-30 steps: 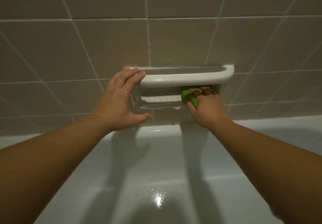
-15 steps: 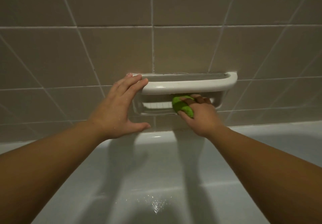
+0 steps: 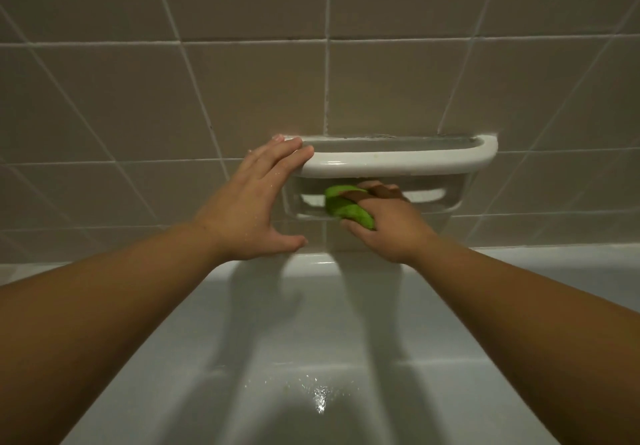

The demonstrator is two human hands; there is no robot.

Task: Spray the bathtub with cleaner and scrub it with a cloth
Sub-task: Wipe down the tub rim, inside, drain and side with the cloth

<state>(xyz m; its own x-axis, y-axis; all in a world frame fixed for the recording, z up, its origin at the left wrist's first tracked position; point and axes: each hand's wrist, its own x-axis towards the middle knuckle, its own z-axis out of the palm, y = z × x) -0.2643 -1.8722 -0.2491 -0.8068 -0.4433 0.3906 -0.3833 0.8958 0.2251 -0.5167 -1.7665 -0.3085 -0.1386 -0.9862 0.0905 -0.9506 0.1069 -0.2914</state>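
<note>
Beige wall tiles point(image 3: 242, 98) with pale grout fill the background, and a white ceramic soap dish point(image 3: 398, 160) is set into them just above the far rim of the bathtub point(image 3: 311, 340). Its rounded front bar runs across the recess and overhangs the lower shelf, so the opening below it is a narrow slot.

Of the two hands, the left hand point(image 3: 252, 205) lies flat with straight, spread fingers against the tile and the dish's left end, its fingertips touching the bar's left corner and its thumb stretched out low toward the tub rim. It holds nothing.

The right hand point(image 3: 384, 226) reaches under the bar into the recess, fingers curled round a green cloth point(image 3: 346, 207) that is pressed against the lower shelf. The bar hides the fingertips.

Below, the tub's white floor is wet, with droplets and a bright glint of light point(image 3: 320, 399) near the middle, and both forearms cast shadows down its far wall.
</note>
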